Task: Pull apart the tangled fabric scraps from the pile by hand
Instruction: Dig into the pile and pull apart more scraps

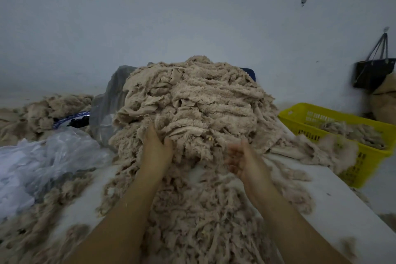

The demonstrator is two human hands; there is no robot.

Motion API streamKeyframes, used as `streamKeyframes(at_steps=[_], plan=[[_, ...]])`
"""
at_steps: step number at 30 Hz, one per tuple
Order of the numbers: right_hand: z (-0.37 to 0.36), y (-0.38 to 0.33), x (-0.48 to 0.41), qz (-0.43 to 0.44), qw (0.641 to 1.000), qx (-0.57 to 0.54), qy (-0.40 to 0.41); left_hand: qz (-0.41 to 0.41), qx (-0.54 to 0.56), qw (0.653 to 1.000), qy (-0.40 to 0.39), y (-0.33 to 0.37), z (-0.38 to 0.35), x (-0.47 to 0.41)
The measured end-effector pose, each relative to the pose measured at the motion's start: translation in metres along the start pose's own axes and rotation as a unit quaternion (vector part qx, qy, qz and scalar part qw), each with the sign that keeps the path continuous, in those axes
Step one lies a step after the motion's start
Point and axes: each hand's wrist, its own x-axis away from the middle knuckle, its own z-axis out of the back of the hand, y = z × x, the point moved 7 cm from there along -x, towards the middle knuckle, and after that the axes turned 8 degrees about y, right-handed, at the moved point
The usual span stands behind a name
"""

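Note:
A tall pile of tangled beige fabric scraps [192, 100] rises on the white table [334, 197] in front of me. Looser scraps [199, 210] spread from its foot toward me, between my forearms. My left hand [155, 146] presses against the lower front of the pile, fingers pushed into the scraps and thumb out to the right. My right hand [240, 156] hovers just off the pile's lower right, palm turned left, fingers spread and blurred, holding nothing.
A yellow plastic basket [368, 150] with scraps in it stands at the right, off the table's edge. Crumpled clear plastic bags [49, 156] lie at the left, with more scraps [42, 111] behind them. A dark bag [372, 73] hangs on the wall at far right.

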Motion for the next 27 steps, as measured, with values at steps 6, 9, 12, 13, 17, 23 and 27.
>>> streamKeyframes(at_steps=[6, 9, 12, 13, 17, 23, 27], plan=[[-0.027, 0.005, 0.017, 0.006, 0.988, 0.078, -0.134, -0.094, 0.021, 0.994, -0.048, 0.03, -0.01, 0.029], [-0.042, 0.004, 0.029, -0.047, 0.979, -0.024, -0.195, -0.167, 0.081, 0.966, -0.178, 0.058, -0.038, 0.075], [-0.039, 0.002, 0.025, -0.106, 0.974, -0.111, -0.17, -0.154, 0.109, 0.96, -0.207, 0.057, -0.045, 0.084], [-0.036, 0.0, 0.02, -0.099, 0.974, -0.126, -0.157, -0.138, 0.123, 0.961, -0.206, 0.055, -0.043, 0.084], [-0.007, -0.01, -0.001, -0.095, 0.971, -0.215, -0.038, -0.007, 0.223, 0.955, -0.194, 0.034, -0.036, 0.079], [-0.018, -0.012, 0.011, -0.012, 0.987, -0.068, -0.143, 0.156, 0.493, 0.833, -0.197, 0.025, -0.028, 0.069], [-0.056, 0.001, 0.045, 0.046, 0.941, 0.119, -0.312, 0.129, 0.526, 0.808, -0.231, 0.035, -0.03, 0.077]])
